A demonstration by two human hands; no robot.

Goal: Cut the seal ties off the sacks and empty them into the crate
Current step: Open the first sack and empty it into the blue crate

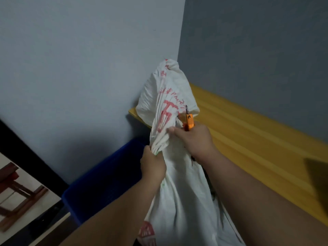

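A white sack (170,96) with red printing is lifted in the middle of the view, its far end raised against the wall corner. My left hand (153,164) grips a bunched fold of the sack's cloth. My right hand (192,139) holds an orange cutter (189,120) with its tip pointing up, and its fingers also pinch the sack. A blue crate (99,181) stands on the floor below and left of the sack, its inside in shadow. No seal tie is visible.
A yellow bench or table (248,132) runs along the right wall behind the sack. Grey walls meet in a corner just above the sack. A wooden stool (19,192) stands on the light floor at the lower left.
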